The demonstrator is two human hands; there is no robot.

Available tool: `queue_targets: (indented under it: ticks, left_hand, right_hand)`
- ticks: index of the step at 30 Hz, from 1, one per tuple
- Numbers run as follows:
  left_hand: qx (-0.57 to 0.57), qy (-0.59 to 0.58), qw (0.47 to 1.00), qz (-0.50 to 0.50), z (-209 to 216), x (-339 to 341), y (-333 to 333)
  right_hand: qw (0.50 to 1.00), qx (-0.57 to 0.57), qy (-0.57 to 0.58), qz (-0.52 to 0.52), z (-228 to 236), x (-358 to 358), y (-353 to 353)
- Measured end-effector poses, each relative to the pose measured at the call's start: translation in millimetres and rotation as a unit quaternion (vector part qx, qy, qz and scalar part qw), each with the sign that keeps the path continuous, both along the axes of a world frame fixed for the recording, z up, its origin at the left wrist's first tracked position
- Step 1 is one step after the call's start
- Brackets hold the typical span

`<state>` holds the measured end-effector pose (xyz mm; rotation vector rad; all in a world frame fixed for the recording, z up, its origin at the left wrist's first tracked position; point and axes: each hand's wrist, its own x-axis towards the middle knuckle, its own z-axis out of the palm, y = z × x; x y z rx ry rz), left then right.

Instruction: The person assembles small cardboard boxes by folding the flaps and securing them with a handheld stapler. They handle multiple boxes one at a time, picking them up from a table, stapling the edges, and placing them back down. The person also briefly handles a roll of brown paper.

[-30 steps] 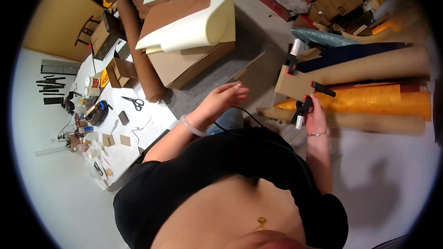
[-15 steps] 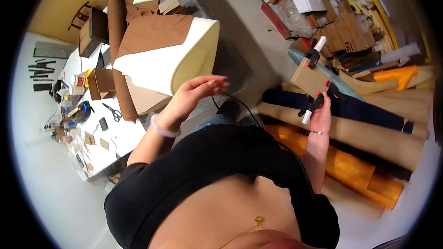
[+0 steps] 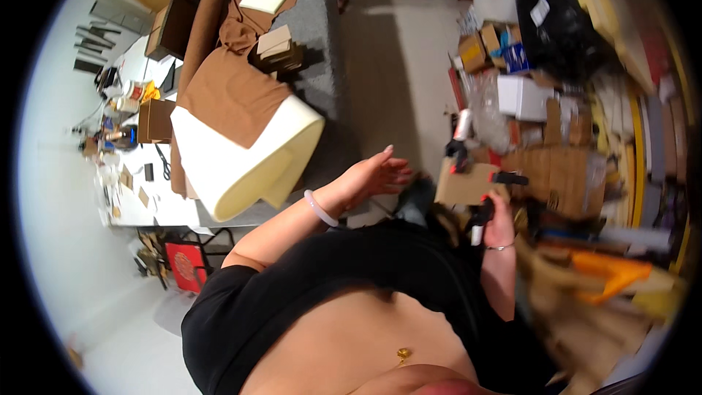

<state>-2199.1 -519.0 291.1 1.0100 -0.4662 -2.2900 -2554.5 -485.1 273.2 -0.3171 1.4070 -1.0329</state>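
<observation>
My right hand (image 3: 499, 221) is closed at the lower corner of a flat brown board (image 3: 468, 184), close to one of its clamps. Black clamps with red pads grip the board's edges: an upper clamp (image 3: 458, 149), a side clamp (image 3: 510, 178) and a lower clamp (image 3: 482, 213). White ends show on the upper and lower ones. In front of my body, my left hand (image 3: 374, 177) is held in the air, fingers loosely apart and holding nothing. A folded cream foam sheet (image 3: 292, 132) on the grey table (image 3: 318, 29) is the nearest thing on its left.
Brown fabric (image 3: 238, 95) and a stack of small boards (image 3: 276, 44) lie on the grey table. A white worktable (image 3: 172, 212) with scissors (image 3: 164, 164) stands further left. Cardboard boxes (image 3: 559, 175) and a black bag (image 3: 552, 22) crowd the right side; a red chair (image 3: 186, 265) is lower left.
The view has turned, bringing more of the floor, boxes and red chair into sight. The clamped board has swung lower and nearer my body in my right hand. My left hand stays free.
</observation>
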Motion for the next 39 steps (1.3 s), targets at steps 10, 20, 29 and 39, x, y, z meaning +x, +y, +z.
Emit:
queue_targets:
  ticks: [10, 20, 29, 39]
  left_hand:
    - [0.098, 0.235, 0.966, 0.043, 3.8, -80.9, -172.8]
    - [-0.049, 0.022, 0.997, -0.058, 33.8, -34.1, -243.8]
    - [-0.103, -0.283, 0.953, -0.021, 46.3, 1.9, -364.9]
    - [-0.159, -0.330, 0.930, -0.033, -10.0, 41.6, -571.1]
  right_hand:
    - [0.866, -0.001, -0.115, 0.486, 6.5, -48.2, -303.4]
    - [0.700, -0.044, -0.072, 0.709, 19.5, 61.6, -448.0]
    - [0.581, -0.147, 0.077, 0.797, 52.3, 166.7, -583.2]
    - [0.683, -0.199, 0.101, 0.696, 16.4, 178.1, -748.3]
